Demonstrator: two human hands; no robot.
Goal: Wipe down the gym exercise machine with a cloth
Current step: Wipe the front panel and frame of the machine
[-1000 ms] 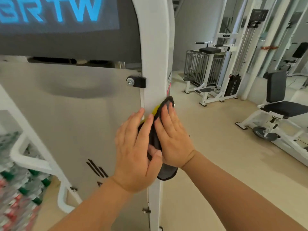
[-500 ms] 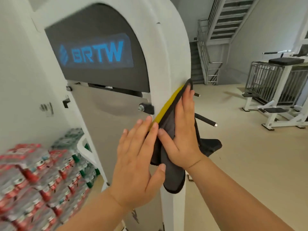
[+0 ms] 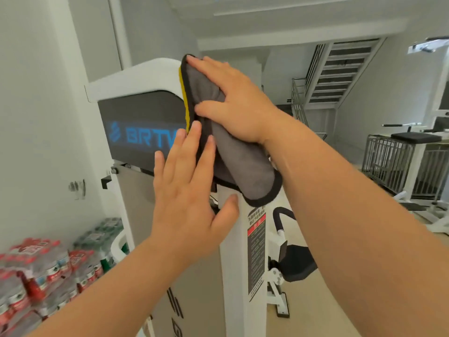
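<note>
A white gym machine (image 3: 233, 263) with a dark panel and blue lettering stands right in front of me. A grey cloth (image 3: 233, 164) with a black border and a yellow underside is draped over the rounded upper corner of its upright frame. My right hand (image 3: 233, 100) lies flat on the cloth near the top, fingers straight, pressing it against the frame. My left hand (image 3: 187, 190) is flat lower down, fingertips on the cloth's edge and thumb on the white post.
Shrink-wrapped packs of water bottles (image 3: 43, 273) are stacked at the lower left against a white wall. A black padded seat (image 3: 296, 263) belongs to the machine at the right. Other white gym equipment (image 3: 408, 161) and a staircase (image 3: 340, 74) stand farther back.
Both hands slid the cloth up the white post, from beside the black bolt to the rounded top corner. My view tilted upward with them.
</note>
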